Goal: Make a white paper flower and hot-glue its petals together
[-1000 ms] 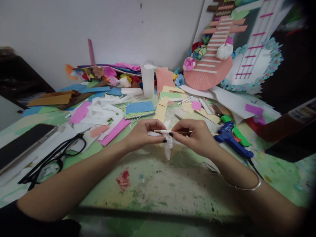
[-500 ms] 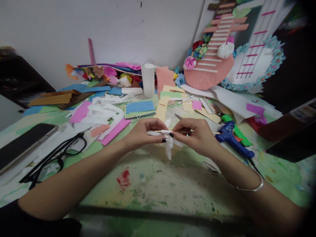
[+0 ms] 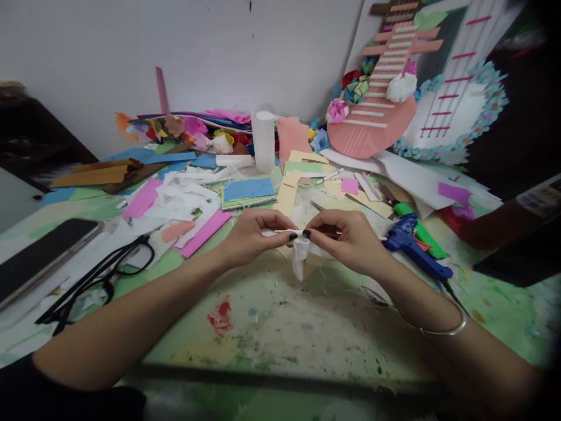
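Observation:
Above the middle of the table, my left hand (image 3: 258, 238) and my right hand (image 3: 346, 235) meet at their fingertips. Between them is a thin wooden stick (image 3: 383, 238), lying roughly level, one end showing past my right hand. White tissue-like paper (image 3: 300, 260) is bunched around the stick and dangles below it. My left thumb and fingers pinch paper and stick from the left; those of my right hand do so from the right, thumbs almost touching. The paper just under the fingertips is partly hidden.
Right of my hand lies a blue glue gun (image 3: 405, 242). Black glasses (image 3: 105, 280) and a phone (image 3: 46, 257) are at left. White paper scraps (image 3: 184, 202), a blue paper stack (image 3: 248, 190) and a white roll (image 3: 264, 143) lie beyond. A paper instrument (image 3: 372, 131) leans at back right.
My left thumb has risen to the stick, level with the right thumb. The dangling paper has shifted slightly left, and the stick's right end shows less.

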Motion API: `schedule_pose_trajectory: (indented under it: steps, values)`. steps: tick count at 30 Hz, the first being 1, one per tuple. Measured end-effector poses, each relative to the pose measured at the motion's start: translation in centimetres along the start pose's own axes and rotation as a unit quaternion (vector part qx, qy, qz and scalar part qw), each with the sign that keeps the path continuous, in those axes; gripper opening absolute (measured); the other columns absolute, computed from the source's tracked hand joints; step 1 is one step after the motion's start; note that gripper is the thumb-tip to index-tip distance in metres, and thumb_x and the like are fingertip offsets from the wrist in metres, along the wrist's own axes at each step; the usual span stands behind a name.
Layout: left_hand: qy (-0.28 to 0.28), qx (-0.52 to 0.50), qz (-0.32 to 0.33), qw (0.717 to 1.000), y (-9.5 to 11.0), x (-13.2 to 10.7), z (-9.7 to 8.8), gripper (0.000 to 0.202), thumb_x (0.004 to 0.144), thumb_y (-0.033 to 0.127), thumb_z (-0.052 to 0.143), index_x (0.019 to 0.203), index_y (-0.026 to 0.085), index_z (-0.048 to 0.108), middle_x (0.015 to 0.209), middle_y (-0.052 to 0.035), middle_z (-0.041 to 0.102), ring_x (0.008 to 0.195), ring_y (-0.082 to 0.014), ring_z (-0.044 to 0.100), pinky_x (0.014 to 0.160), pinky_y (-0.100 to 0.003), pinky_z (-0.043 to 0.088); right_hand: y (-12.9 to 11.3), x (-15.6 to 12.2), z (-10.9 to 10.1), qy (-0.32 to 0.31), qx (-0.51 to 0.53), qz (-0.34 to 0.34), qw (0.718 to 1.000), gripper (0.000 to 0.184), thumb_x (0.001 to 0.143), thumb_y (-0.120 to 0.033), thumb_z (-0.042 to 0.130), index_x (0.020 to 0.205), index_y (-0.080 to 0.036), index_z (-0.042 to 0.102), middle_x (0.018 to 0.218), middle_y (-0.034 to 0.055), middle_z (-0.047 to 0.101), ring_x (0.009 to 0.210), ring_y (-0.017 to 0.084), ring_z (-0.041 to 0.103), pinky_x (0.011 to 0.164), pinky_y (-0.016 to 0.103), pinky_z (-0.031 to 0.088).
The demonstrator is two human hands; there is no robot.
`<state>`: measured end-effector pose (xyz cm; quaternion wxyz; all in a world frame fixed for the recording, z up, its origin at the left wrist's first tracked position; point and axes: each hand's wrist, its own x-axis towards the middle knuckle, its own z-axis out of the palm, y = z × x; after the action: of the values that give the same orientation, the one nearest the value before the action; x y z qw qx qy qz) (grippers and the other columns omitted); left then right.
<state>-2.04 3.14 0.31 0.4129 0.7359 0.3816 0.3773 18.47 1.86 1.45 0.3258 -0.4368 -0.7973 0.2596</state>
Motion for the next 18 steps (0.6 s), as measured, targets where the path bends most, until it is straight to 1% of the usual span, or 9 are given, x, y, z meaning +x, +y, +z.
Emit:
schedule_pose_trajectory:
  steps: [4, 8, 10, 13, 18]
  values:
    - [-0.002, 0.025, 0.022, 0.999, -0.17, -0.12, 0.0, 0.015, 0.077, 0.027, 0.067, 0.083, 0.014, 0.073, 0.08, -0.0055, 0.074, 0.072, -0.0137, 0.066, 0.063, -0.022, 0.051, 0.33, 0.17, -0.15, -0.032, 0.003, 0.0, 0.999, 0.019, 0.083, -0.028, 0.057, 0.078, -0.015, 0.07, 0.063, 0.0, 0.061, 0.056, 0.008, 0.048, 0.052, 0.022, 0.033]
    - [-0.01, 0.023, 0.025, 0.999, -0.36, -0.18, 0.14, 0.015, 0.078, 0.026, 0.067, 0.084, 0.013, 0.072, 0.08, -0.0059, 0.073, 0.07, -0.0127, 0.066, 0.062, -0.021, 0.049, 0.54, 0.26, -0.41, -0.059, -0.002, 0.0, 0.998, 0.018, 0.082, -0.027, 0.057, 0.078, -0.014, 0.069, 0.062, 0.0, 0.06, 0.054, 0.007, 0.046, 0.051, 0.022, 0.031]
    - [-0.006, 0.016, 0.026, 1.0, -0.38, -0.2, 0.25, 0.014, 0.077, 0.025, 0.068, 0.083, 0.013, 0.072, 0.08, -0.0057, 0.073, 0.071, -0.0123, 0.066, 0.063, -0.02, 0.05, 0.55, 0.25, -0.5, -0.061, -0.003, 0.004, 0.998, 0.018, 0.082, -0.027, 0.058, 0.076, -0.014, 0.069, 0.062, 0.0003, 0.061, 0.054, 0.007, 0.047, 0.051, 0.022, 0.031]
    - [0.015, 0.011, 0.033, 0.999, -0.44, -0.26, 0.35, 0.016, 0.073, 0.028, 0.073, 0.079, 0.013, 0.071, 0.077, -0.005, 0.072, 0.069, -0.0122, 0.065, 0.063, -0.021, 0.05, 0.52, 0.2, -0.53, -0.054, 0.011, 0.009, 0.998, 0.017, 0.081, -0.027, 0.059, 0.074, -0.014, 0.068, 0.061, -0.0003, 0.059, 0.054, 0.007, 0.047, 0.051, 0.022, 0.032]
    - [0.043, 0.036, 0.057, 0.997, -0.59, -0.32, 0.26, 0.021, 0.07, 0.034, 0.076, 0.075, 0.014, 0.071, 0.075, -0.0055, 0.072, 0.067, -0.0133, 0.064, 0.061, -0.022, 0.05, 0.52, 0.17, -0.39, -0.051, 0.037, 0.017, 0.998, 0.018, 0.081, -0.028, 0.06, 0.075, -0.013, 0.068, 0.06, -0.001, 0.058, 0.055, 0.007, 0.046, 0.05, 0.022, 0.032]
